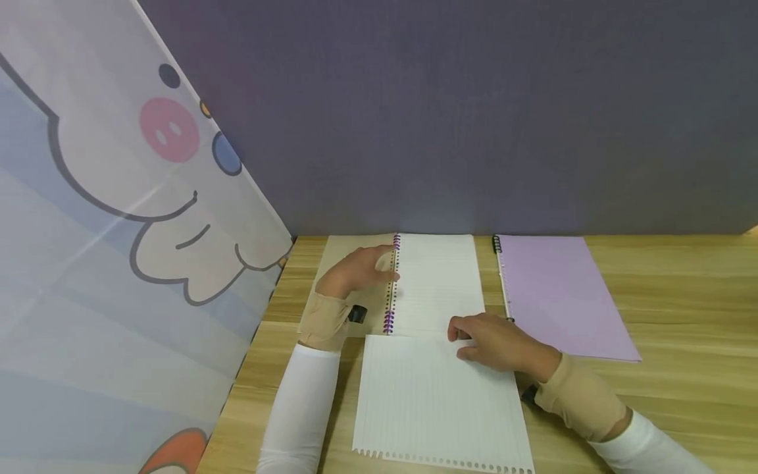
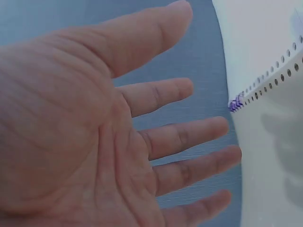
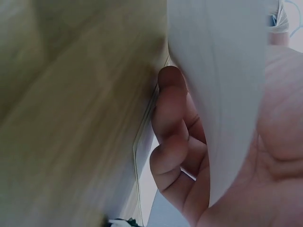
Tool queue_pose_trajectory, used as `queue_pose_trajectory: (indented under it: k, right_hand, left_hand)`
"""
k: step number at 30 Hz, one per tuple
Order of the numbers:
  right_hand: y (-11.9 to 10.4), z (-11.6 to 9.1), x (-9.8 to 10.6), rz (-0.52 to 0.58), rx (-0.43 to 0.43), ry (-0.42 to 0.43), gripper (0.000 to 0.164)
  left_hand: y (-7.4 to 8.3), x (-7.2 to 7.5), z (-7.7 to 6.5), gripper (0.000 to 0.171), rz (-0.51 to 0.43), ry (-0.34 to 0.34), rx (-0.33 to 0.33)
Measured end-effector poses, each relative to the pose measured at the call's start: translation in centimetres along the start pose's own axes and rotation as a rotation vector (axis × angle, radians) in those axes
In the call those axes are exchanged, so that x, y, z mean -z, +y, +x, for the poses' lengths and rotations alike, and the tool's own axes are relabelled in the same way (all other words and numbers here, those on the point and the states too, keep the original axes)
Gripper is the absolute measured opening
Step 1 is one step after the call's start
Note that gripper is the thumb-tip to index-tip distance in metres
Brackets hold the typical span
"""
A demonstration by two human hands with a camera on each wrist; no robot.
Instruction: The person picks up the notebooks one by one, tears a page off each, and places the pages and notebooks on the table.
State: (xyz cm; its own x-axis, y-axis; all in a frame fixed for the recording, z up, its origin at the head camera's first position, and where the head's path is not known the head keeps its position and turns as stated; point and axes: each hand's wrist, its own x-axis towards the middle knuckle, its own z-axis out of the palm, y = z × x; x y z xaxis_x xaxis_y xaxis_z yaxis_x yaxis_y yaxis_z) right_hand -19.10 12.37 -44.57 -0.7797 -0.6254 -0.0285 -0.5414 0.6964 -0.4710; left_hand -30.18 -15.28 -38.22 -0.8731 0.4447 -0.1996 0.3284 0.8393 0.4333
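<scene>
A notebook with purple binding rings (image 1: 388,321) lies open, its white lined page (image 1: 437,280) to the right and a beige side (image 1: 324,276) to the left. My left hand (image 1: 361,266) is over the beige side, fingertips near the binding; in the left wrist view its fingers are straight and spread, with nothing held. Below the notebook is a loose lined sheet (image 1: 441,401), its row of torn holes towards me. My right hand (image 1: 497,343) grips this sheet near its upper right corner. In the right wrist view the paper (image 3: 220,90) runs between curled fingers (image 3: 171,111) and palm.
A second notebook with a lilac cover (image 1: 559,289) and dark rings lies to the right on the wooden table (image 1: 681,296). A dark grey panel (image 1: 462,118) rises behind the table. Along the left edge hangs a cloth (image 1: 77,329) printed with a cartoon figure.
</scene>
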Motion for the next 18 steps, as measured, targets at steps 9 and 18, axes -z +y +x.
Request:
queue_pose_trajectory:
  k: [9,18]
  right_hand:
    - [0.3,-0.3,1.0,0.007,-0.042,0.07,0.016]
    - [1.5,-0.3,2.0,-0.054,-0.148,0.236,0.033]
  left_hand:
    - [-0.8,-0.6,-2.3,0.069,0.13,0.039,0.041]
    - [-7.3,-1.2,-3.1,0.076,0.139,0.185,0.37]
